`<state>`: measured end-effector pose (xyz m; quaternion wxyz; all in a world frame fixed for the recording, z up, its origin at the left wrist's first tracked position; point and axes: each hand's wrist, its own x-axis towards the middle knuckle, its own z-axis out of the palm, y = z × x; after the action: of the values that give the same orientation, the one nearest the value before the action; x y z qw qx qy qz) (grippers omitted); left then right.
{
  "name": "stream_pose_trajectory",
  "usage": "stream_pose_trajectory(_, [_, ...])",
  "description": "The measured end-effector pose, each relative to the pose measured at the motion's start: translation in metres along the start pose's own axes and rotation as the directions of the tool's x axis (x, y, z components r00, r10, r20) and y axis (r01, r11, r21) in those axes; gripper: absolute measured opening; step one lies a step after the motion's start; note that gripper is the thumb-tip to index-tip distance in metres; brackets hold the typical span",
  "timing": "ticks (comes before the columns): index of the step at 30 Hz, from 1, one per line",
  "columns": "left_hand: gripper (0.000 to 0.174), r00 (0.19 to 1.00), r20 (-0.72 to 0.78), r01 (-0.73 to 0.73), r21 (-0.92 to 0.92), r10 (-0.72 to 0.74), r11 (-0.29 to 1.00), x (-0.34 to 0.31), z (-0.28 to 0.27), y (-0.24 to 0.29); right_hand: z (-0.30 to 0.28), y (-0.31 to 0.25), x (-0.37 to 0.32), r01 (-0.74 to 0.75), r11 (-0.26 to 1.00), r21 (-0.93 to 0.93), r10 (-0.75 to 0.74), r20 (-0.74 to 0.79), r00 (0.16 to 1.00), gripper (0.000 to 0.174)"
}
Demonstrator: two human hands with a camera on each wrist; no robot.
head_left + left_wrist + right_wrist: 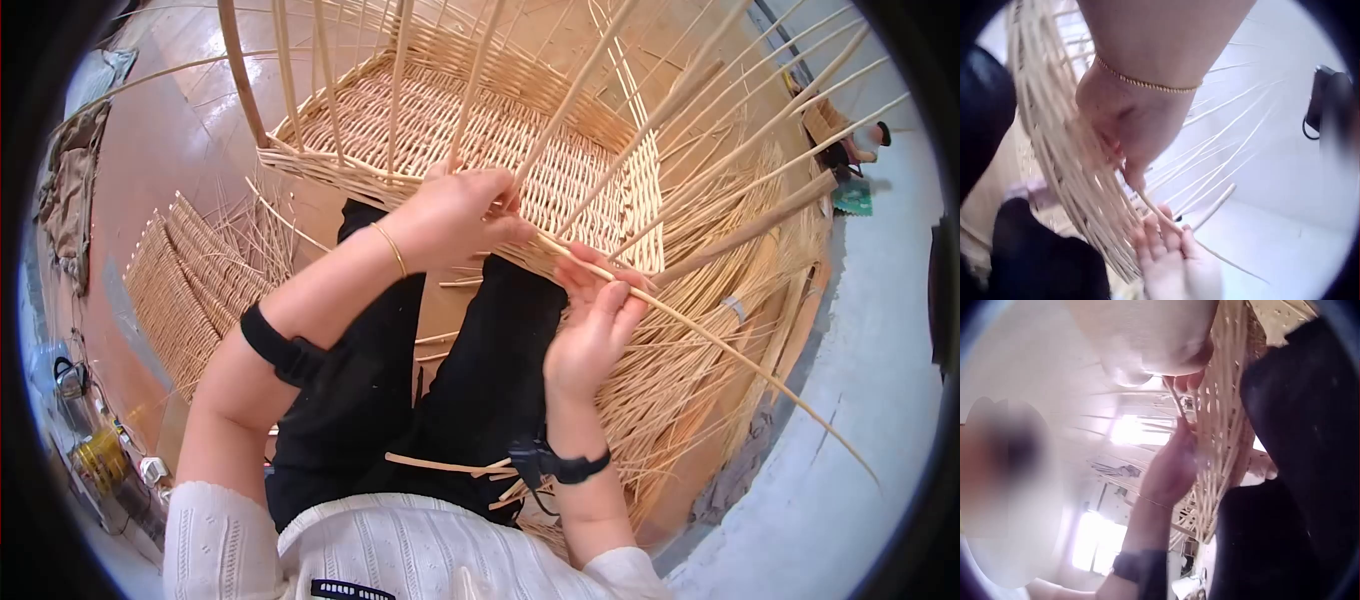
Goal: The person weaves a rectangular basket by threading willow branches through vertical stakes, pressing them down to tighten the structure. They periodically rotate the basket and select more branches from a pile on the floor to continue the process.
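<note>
One half-woven basket (480,130) (over the lap (470,380)), glossy brown floor (170,140), perhaps wooden.

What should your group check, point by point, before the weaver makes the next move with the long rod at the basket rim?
1. Grip of the left hand on the rod at the rim of the basket: ok, pinched there.
2. Grip of the right hand: ok, thumb and fingers hold the rod beside the other hand.
3. Free end unobstructed: ok, it runs out over the loose bundle.
4. The stakes standing up: ok.
5. Tip seated in the weave: cannot tell, hidden.
</note>
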<state>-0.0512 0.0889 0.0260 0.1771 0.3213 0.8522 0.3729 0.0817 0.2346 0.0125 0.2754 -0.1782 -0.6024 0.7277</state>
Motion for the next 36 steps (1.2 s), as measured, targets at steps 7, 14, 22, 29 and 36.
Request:
stream_pose_trajectory(7, [0.034, 0.987, -0.159, 0.025, -0.051, -0.033, 0.998, 0.01, 0.018, -0.005, -0.047, -0.02, 0.024, 0.058, 0.972, -0.226, -0.04, 0.082, 0.996, 0.017])
stream_pose_trajectory(14, [0.032, 0.937, -0.338, 0.089, 0.002, -0.084, 0.996, 0.012, 0.026, -0.014, 0.076, -0.085, 0.124, 0.656, 0.479, -0.583, -0.41, 0.513, 0.755, 0.05])
stream_pose_trajectory(22, [0.035, 0.965, -0.171, 0.181, -0.112, -0.199, 0.977, 0.016, 0.001, -0.019, -0.019, -0.005, 0.036, 0.402, 0.915, -0.02, -0.403, -0.069, 0.913, 0.035])
stream_pose_trajectory(29, [0.057, 0.855, -0.391, 0.29, -0.185, -0.341, 0.939, 0.025, 0.027, -0.005, -0.005, -0.019, -0.015, 0.4, 0.915, -0.055, -0.383, 0.196, 0.903, 0.033])
stream_pose_trajectory(36, [0.019, 0.756, -0.642, -0.105, 0.073, 0.128, 0.992, 0.0, 0.028, 0.031, -0.051, 0.003, -0.001, 0.228, 0.973, -0.033, -0.229, -0.081, 0.97, 0.023])
